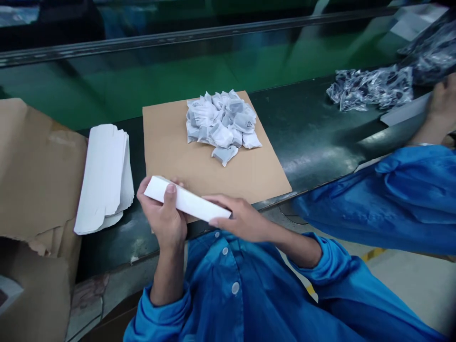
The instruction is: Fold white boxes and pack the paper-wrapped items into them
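A long, narrow white box [194, 203] is held between my two hands, tilted down to the right in front of my body. My left hand [164, 213] wraps its left end, thumb on top. At the other end, my right hand [240, 216] grips the box with fingers above and thumb below. Beyond them, a heap of small white pouches [221, 121], some with dark printed marks, lies on a flat brown cardboard sheet [167, 142]. To the left of my hands is a stack of flat white cartons [103, 175].
A large brown cardboard box [39, 166] stands at the far left. On the right, clear plastic bags with dark contents [374, 88] lie on the dark green work surface [295, 123]. Beside them are a co-worker's hand [441, 109] and blue sleeve [409, 190]. A green wall runs behind.
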Action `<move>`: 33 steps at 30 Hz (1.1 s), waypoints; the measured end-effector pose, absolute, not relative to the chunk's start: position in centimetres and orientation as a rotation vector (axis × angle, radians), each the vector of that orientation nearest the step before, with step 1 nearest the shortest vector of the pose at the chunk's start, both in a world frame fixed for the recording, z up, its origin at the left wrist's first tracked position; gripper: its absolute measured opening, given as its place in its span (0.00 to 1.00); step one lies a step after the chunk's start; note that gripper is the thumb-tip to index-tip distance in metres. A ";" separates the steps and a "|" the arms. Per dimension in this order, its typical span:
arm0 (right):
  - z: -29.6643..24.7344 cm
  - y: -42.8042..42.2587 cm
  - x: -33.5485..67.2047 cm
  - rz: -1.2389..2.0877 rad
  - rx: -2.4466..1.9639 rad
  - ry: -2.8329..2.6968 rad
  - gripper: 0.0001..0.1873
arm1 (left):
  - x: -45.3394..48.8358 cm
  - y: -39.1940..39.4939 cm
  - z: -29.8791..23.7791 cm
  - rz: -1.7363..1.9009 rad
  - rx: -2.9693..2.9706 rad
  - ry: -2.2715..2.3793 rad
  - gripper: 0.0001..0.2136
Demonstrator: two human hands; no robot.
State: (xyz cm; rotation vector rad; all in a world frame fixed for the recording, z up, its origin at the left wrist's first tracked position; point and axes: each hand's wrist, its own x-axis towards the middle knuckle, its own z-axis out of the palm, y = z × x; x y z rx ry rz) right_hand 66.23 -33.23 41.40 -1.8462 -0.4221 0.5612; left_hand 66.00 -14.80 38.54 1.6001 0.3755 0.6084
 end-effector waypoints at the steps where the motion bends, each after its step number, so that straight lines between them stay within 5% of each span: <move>1: 41.4 -33.7 67.0 0.591 -1.846 -0.423 0.28 | 66.2 -14.3 38.7 0.650 1.744 0.313 0.29; 4: 41.9 -34.8 70.0 0.687 -1.861 -0.626 0.21 | 66.1 -12.8 39.3 0.626 2.338 -0.255 0.36; 8: 43.7 -35.6 71.6 0.307 -2.298 -0.768 0.16 | 65.7 -12.1 39.4 0.383 2.699 -1.012 0.25; 13: 42.6 -35.8 67.7 -0.179 -2.691 -0.780 0.13 | 65.3 -12.8 39.5 0.517 2.950 -0.729 0.23; 19: 37.0 -34.3 64.2 -0.575 -2.641 -0.870 0.14 | 64.5 -14.2 40.8 0.184 3.095 -0.834 0.27; 23: 39.0 -35.5 67.3 -0.464 -2.548 -0.844 0.14 | 64.5 -14.4 40.9 0.042 3.036 -0.935 0.35; 29: 42.7 -35.2 74.6 -0.105 -3.014 -0.982 0.22 | 64.0 -14.0 41.3 0.004 3.055 -0.965 0.38; 33: 43.2 -35.2 74.0 0.076 -2.970 -1.101 0.13 | 63.6 -12.3 41.3 0.012 3.037 -0.991 0.38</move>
